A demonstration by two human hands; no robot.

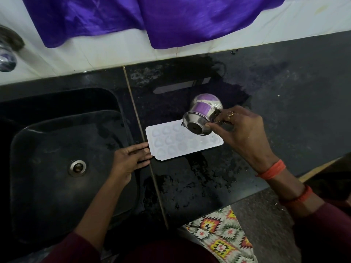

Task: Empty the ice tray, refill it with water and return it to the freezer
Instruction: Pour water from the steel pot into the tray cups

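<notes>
A white ice tray (176, 144) with round cells lies flat on the black counter, just right of the sink. My left hand (131, 158) rests at the tray's left end, fingers straight and touching its edge. My right hand (241, 130) grips a small steel pot (202, 115) and holds it tipped over the tray's far right part, its base turned toward me. Whether water flows from it cannot be made out.
A black sink (62, 158) with a steel drain (77, 167) lies to the left, a tap (7, 52) above it. The counter (284, 111) around the tray is wet. Purple cloth (152, 19) hangs on the tiled wall behind. The counter's front edge runs at lower right.
</notes>
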